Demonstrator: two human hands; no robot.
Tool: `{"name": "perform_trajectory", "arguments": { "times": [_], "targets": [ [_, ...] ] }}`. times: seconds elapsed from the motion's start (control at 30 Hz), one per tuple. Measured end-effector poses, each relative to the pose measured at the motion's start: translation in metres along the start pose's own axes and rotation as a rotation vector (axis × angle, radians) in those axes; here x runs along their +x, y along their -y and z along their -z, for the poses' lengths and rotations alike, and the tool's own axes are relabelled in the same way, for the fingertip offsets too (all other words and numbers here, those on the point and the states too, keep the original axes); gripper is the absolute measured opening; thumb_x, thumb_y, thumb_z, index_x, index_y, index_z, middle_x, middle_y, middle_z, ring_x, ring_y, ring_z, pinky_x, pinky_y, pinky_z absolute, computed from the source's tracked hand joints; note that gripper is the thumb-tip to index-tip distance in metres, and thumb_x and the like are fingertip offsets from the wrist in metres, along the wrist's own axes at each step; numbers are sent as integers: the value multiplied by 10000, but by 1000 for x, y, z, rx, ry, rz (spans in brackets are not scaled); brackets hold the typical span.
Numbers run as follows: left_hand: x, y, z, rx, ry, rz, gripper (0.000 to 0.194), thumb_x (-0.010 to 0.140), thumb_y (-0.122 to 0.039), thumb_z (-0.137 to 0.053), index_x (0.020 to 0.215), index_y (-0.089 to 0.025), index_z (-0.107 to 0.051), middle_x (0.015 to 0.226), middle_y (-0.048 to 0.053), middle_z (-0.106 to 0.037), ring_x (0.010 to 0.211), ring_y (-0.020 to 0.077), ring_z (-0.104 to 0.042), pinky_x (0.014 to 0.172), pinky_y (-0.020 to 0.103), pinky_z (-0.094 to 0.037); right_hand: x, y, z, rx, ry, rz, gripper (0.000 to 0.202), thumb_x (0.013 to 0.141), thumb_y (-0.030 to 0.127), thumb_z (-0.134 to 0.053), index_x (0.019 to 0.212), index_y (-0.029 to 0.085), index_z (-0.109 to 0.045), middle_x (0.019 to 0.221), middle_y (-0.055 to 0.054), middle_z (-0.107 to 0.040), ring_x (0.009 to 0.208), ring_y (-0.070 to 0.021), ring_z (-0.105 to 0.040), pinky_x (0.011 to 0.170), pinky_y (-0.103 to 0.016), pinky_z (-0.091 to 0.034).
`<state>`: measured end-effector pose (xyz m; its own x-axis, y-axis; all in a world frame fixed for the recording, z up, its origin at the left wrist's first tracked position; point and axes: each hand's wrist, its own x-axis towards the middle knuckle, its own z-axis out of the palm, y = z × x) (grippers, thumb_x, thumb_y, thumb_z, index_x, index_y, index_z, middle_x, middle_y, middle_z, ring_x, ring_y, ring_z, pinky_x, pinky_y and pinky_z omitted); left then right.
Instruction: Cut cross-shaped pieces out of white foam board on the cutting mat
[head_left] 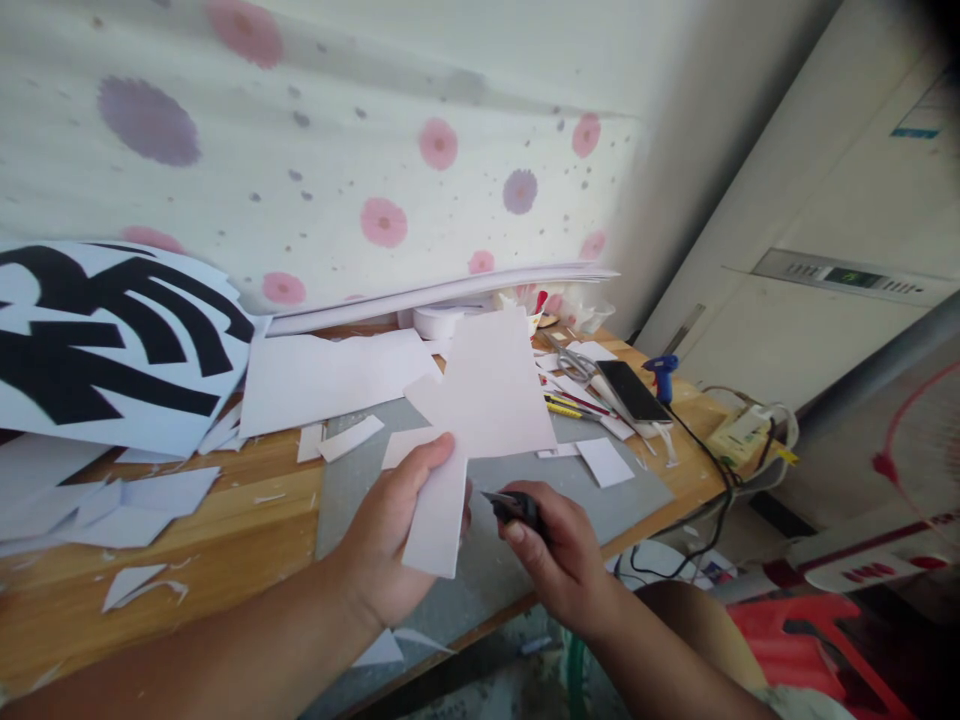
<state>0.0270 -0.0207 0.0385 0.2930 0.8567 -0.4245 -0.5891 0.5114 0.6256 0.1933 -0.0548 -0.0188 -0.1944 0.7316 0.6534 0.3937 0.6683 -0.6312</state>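
Note:
My left hand [401, 525] grips a white piece of card [499, 385] by its narrow lower strip, thumb on the face and fingers behind. The card is held up above the grey cutting mat [484, 545], its wide part pointing away from me. Closed around a black utility knife [514, 506], my right hand [559, 550] is just right of the card's strip. The knife's blade points left, toward the strip, with a small gap between them. Most of the knife's handle is hidden in my fist.
White offcuts [352, 437] litter the wooden table [281, 510]. Toward the back right lie scissors [574, 360], a yellow cutter [566, 407], a phone [634, 390] and a blue glue gun [662, 375] with its cable. A black-and-white printed sheet [112, 340] stands at left.

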Motion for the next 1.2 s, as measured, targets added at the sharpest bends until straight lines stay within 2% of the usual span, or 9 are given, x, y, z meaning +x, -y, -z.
{"name": "perform_trajectory", "arguments": {
  "times": [0.13, 0.23, 0.4, 0.5, 0.67, 0.77, 0.93, 1.07, 1.2],
  "targets": [
    [-1, -1, -2, -21, -2, -9, 397, 957, -147, -496, 562, -166, -530, 453, -31, -452, 389, 94, -439, 401, 192, -387, -8, -8, 8, -19, -71, -17, 186, 1015, 307, -501, 1174, 268, -588, 858, -10, -651, 757, -146, -617, 700, -237, -491],
    [-2, -2, -4, -19, -55, -48, 355, 936, -145, -523, 583, -174, -535, 452, -43, -434, 380, 94, -419, 375, 188, -358, -16, -16, 15, -48, -141, -52, 284, 1027, 345, -485, 1301, 302, -545, 889, -11, -616, 769, -155, -590, 711, -257, -489],
    [1, 1, -1, -45, -119, -96, 113, 829, -163, -689, 724, -170, -647, 581, -18, -611, 475, 105, -554, 471, 184, -475, -19, -19, 19, -139, -118, -58, 496, 1037, 458, -419, 1504, 297, -384, 1158, -92, -599, 1014, -240, -591, 872, -378, -492],
    [3, 4, 1, 10, -129, -84, 99, 815, -207, -698, 747, -136, -682, 594, 23, -647, 464, 117, -566, 439, 192, -463, -13, -17, 15, -199, -167, -44, 416, 1034, 429, -436, 1430, 305, -451, 1146, -83, -601, 1019, -246, -583, 877, -384, -476],
    [2, 6, 1, 74, -103, -104, 171, 750, -273, -744, 692, -124, -685, 550, 31, -640, 425, 116, -542, 386, 185, -422, -5, -17, 10, -180, -190, -49, 286, 986, 391, -547, 1248, 277, -551, 1004, -45, -603, 870, -204, -584, 752, -315, -468],
    [0, 6, 0, 105, -116, -149, 189, 690, -297, -796, 706, -128, -712, 580, 46, -686, 455, 137, -592, 420, 202, -476, -9, -19, 10, -119, -204, -56, 255, 964, 364, -585, 1205, 282, -577, 956, -23, -602, 826, -185, -565, 725, -299, -454],
    [-1, 8, -1, 177, -145, -251, 154, 661, -298, -820, 671, -177, -724, 604, 42, -724, 524, 171, -648, 510, 242, -547, -16, -16, 8, 299, -251, -260, 256, 933, 408, -644, 1163, 295, -633, 836, 19, -588, 674, -134, -548, 623, -267, -460],
    [8, 17, 12, 304, -100, -350, 248, 656, -420, -853, 705, -209, -732, 645, 28, -728, 573, 194, -648, 540, 275, -544, -3, -6, 5, 674, -414, -471, 352, 800, 484, -777, 1026, 231, -682, 734, 48, -581, 475, -72, -504, 495, -237, -463],
    [19, 29, 27, 458, -6, -404, 401, 686, -587, -818, 765, -205, -724, 718, 30, -720, 725, 222, -668, 710, 315, -552, 20, -1, 12, 704, -521, -708, 477, 674, 477, -846, 1007, 180, -676, 669, 44, -630, 405, -64, -513, 433, -211, -427]
  ]
}}
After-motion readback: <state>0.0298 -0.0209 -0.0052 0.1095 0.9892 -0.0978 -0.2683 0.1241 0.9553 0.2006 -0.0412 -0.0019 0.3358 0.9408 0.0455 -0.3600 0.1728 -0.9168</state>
